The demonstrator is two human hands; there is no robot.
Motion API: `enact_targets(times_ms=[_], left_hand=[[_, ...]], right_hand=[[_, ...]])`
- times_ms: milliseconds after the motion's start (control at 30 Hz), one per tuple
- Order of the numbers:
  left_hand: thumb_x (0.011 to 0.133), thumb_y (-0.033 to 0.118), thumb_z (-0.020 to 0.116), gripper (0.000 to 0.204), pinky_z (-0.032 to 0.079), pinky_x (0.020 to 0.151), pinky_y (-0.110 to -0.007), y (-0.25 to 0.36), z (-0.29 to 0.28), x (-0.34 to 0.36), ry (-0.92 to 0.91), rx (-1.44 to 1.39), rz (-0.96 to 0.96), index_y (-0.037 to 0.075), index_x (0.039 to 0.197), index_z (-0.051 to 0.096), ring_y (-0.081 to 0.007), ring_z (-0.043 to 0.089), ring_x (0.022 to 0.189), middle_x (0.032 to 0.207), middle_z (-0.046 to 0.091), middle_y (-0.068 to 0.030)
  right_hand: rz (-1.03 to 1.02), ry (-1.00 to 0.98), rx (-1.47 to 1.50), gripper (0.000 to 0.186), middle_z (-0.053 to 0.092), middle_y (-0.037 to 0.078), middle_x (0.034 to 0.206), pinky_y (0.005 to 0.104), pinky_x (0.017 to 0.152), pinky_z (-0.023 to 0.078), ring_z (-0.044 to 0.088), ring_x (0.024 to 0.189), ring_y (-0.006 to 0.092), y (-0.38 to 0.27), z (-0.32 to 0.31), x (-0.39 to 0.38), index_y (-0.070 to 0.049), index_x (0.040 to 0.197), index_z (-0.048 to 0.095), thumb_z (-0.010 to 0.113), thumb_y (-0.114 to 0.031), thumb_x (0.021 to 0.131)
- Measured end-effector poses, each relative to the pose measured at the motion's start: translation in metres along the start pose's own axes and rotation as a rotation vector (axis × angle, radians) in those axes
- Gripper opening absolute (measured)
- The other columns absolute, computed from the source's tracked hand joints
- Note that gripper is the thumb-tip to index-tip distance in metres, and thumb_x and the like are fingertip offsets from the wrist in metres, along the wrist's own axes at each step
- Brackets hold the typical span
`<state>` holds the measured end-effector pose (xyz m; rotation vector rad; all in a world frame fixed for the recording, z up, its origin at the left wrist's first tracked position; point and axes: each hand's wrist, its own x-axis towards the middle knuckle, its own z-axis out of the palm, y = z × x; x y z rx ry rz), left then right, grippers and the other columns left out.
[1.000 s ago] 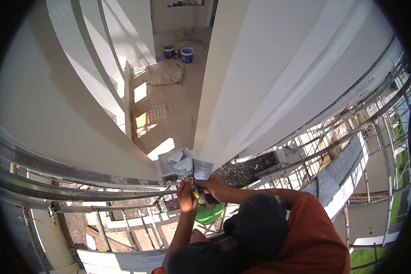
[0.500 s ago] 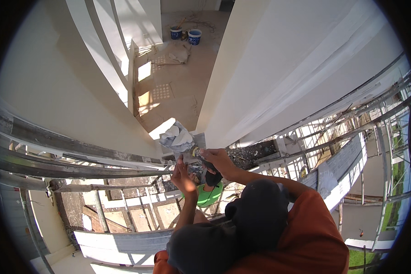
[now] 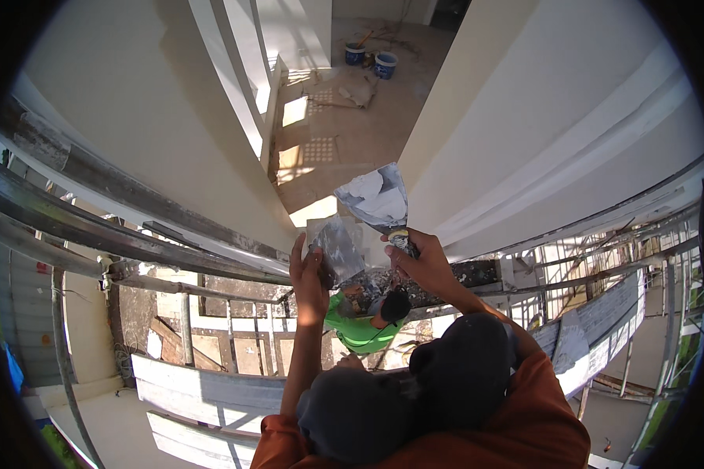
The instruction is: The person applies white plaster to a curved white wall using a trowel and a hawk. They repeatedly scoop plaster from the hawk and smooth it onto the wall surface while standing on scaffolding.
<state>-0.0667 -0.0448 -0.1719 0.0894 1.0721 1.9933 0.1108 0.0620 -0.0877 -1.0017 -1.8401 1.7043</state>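
Observation:
My right hand [image 3: 424,264] is closed round the handle of a wide putty knife [image 3: 400,205], its blade raised and pointing away from me. A thick lump of white putty [image 3: 377,195] lies on that blade. In my left hand [image 3: 310,275] is a flat, smeared metal scraper blade [image 3: 340,248], held by its edge between thumb and fingers. The blade stands upright, to the left of the putty knife and apart from it.
Pale walls [image 3: 516,133] rise on both sides of an opening. Two blue buckets [image 3: 385,66] stand on the floor beyond. Scaffold poles [image 3: 133,227] and planks [image 3: 203,383] surround me. Below is a person in a green shirt [image 3: 364,334] and dark cap.
Both hands have moved apart. The loaded putty knife has gone up and right, and the scraper blade in my left hand now shows clearly. My view has shifted slightly left.

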Motion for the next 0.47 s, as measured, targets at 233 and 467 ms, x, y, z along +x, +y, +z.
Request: enact_targets(times_ms=[233, 467], left_hand=[[0.094, 0.008, 0.056, 0.019, 0.051, 0.076, -0.028, -0.010, 0.028, 0.019, -0.186, -0.045, -0.233, -0.001, 0.110, 0.057, -0.0138, 0.061, 0.083, 0.093, 0.061, -0.0045], [0.095, 0.015, 0.054, 0.027, 0.051, 0.088, -0.036, -0.015, 0.065, 0.020, -0.268, 0.037, -0.383, -0.003, 0.116, 0.054, -0.0191, 0.062, 0.095, 0.106, 0.062, -0.0091]], right_hand=[[-0.208, 0.211, -0.350, 0.023, 0.064, 0.014, 0.072, 0.0340, 0.062, 0.050, 0.064, 0.064, 0.0243, 0.003, -0.009, -0.001, 0.002, 0.103, 0.058, 0.067, -0.010, 0.086], [-0.304, 0.346, -0.377, 0.030, 0.065, 0.016, 0.073, 0.0306, 0.064, 0.049, 0.065, 0.064, 0.0230, 0.009, -0.016, -0.003, -0.003, 0.108, 0.057, 0.067, -0.006, 0.081]])
